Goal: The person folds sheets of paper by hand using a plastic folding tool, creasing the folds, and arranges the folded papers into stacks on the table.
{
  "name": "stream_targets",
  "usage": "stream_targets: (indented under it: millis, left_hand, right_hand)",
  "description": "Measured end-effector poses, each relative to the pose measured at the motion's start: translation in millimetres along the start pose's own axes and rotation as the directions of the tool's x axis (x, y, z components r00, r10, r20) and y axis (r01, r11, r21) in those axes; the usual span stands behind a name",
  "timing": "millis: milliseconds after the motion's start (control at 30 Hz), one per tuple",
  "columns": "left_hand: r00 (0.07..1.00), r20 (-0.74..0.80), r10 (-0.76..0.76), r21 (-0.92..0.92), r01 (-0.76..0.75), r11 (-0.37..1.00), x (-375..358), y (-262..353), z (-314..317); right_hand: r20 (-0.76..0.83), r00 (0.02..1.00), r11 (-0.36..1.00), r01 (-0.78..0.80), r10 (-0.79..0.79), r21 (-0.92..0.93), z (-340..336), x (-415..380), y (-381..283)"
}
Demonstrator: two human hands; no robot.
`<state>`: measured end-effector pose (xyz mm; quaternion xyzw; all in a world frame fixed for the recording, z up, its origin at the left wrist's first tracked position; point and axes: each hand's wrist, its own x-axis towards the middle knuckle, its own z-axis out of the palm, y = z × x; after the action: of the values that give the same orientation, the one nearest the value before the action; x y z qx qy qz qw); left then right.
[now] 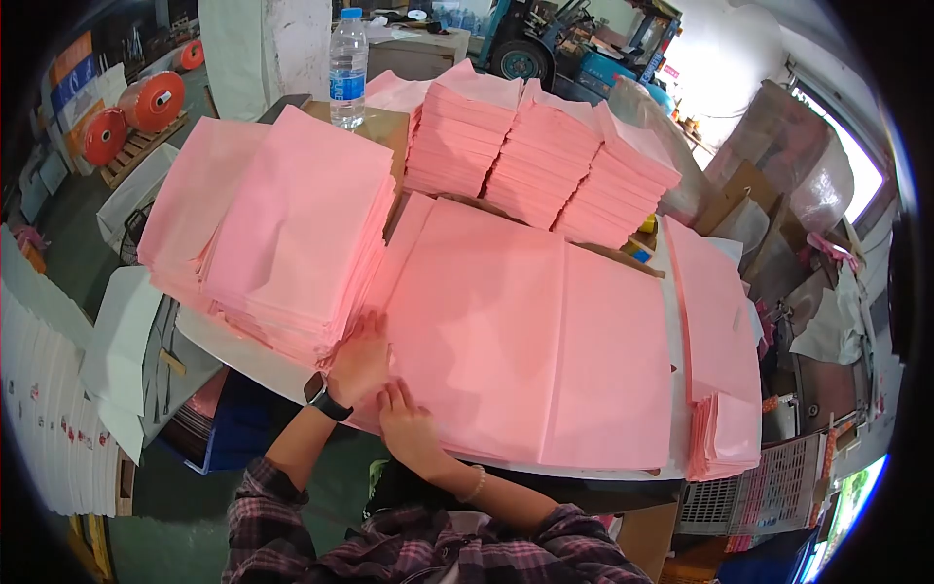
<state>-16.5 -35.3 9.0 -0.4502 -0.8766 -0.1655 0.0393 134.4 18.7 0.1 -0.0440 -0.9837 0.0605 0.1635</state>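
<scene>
A large pink paper sheet (pixel 477 321) with fold lines lies flat on the table in front of me. My left hand (pixel 360 360), with a dark watch at its wrist, rests on the sheet's left side, fingers stretched out, beside a thick pile of pink folded paper (pixel 292 224). Just right of it and nearer to me, my right hand (pixel 409 425) touches the sheet's near left edge with its fingers apart. A beaded bracelet circles that wrist. Both thumbs are partly hidden.
Tall stacks of pink paper (pixel 535 156) stand at the back. Beside them is a water bottle (pixel 347 73). More pink paper (pixel 715 321) lies at the right edge. A grey plastic crate (pixel 754 487) sits lower right; a white stack (pixel 58 389) stands at the left.
</scene>
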Motion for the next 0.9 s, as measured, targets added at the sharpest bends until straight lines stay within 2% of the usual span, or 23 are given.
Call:
stream_targets:
  millis: [67,300,567,900]
  left_hand:
    - [0.997,-0.059,0.044,0.069,-0.04,0.997,1.6,-4.7,5.2]
    - [0.992,0.095,0.081,0.076,-0.088,0.993,7.9,-21.9,17.6]
    - [0.989,0.134,0.057,0.072,-0.067,0.995,11.4,-22.9,13.8]
    - [0.992,0.107,0.064,0.064,-0.071,0.995,13.5,-27.5,18.5]
  right_hand:
    - [-0.02,0.999,0.998,0.035,-0.036,-0.045,4.4,4.0,-6.3]
    - [0.01,0.997,0.995,0.079,-0.078,-0.064,13.3,9.0,-19.7]
    - [0.004,0.993,0.991,0.121,-0.121,-0.063,14.3,11.1,-22.8]
    - [0.007,0.991,0.989,0.135,-0.135,-0.066,13.8,12.1,-25.5]
